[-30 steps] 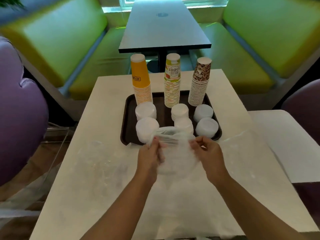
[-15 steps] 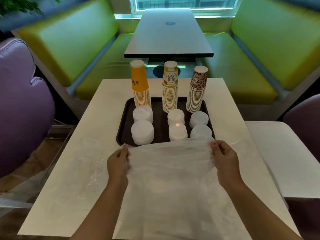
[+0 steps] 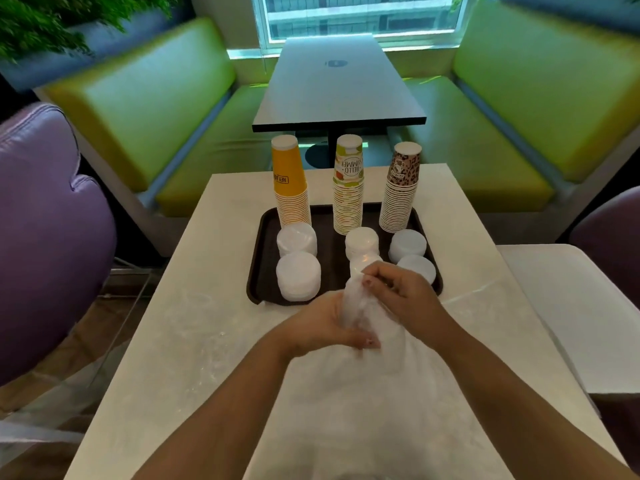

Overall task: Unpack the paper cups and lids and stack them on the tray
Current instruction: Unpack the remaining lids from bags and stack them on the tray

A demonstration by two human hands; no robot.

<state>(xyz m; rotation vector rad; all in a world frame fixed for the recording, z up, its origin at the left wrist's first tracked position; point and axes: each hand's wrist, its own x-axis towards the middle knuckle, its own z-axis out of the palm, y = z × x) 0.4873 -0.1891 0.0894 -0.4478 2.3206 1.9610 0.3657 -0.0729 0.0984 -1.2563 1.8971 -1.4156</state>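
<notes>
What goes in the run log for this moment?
stage: bagging up wrap | left hand: grips plastic bag | right hand: pinches bag top | tray: three cup stacks, lid stacks

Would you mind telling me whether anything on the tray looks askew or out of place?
Nothing stands out: three upright cup stacks and the lid piles sit tidily on the tray; both hands bunch a plastic bag.

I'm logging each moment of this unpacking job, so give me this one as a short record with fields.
tray: dark brown tray on the white table
cups: yellow stack, Hello Summer stack, leopard stack, all upside down along the tray's far side
lids: white lid stacks in front of the cups
left hand: grips the bunched plastic bag
right hand: grips the same bag
</notes>
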